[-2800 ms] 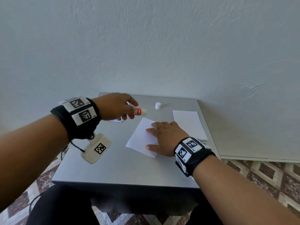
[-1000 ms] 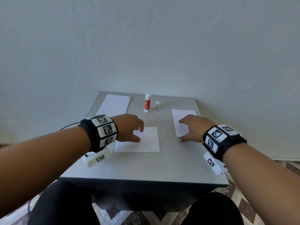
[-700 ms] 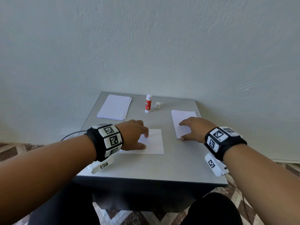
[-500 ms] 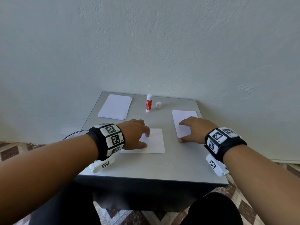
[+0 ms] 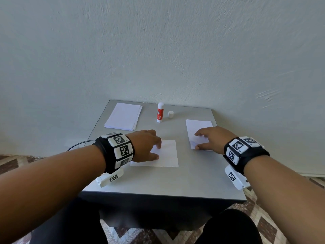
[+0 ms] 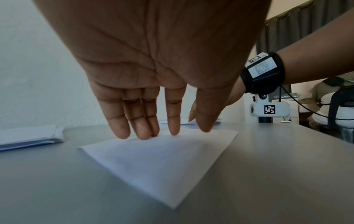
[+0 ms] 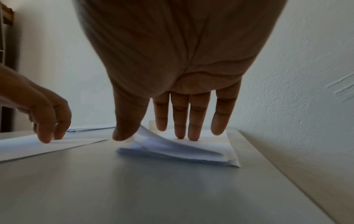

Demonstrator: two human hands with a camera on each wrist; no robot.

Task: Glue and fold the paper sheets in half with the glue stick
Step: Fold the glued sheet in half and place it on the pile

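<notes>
A folded white sheet [image 5: 167, 155] lies in the middle of the grey table [image 5: 193, 182]. My left hand [image 5: 158, 151] rests on its left part, fingers straight, tips pressing the paper [image 6: 159, 163]. My right hand [image 5: 197, 140] lies on a small pile of sheets [image 5: 198, 125] at the right. Its fingers [image 7: 180, 133] press the pile [image 7: 191, 153] while the thumb pushes up a corner of the top sheet [image 7: 147, 136]. The red and white glue stick [image 5: 160, 112] stands upright and uncapped at the back, its white cap [image 5: 170, 114] beside it.
A second stack of white paper [image 5: 124, 116] lies at the table's back left corner, also seen low at the left as a paper stack [image 6: 28, 136]. A pale wall stands directly behind the table. Patterned floor tiles show around the table edges.
The left hand has let go of the glue stick, which now stands at the back, and come down on the middle sheet. The right hand has moved from that sheet to the right pile.
</notes>
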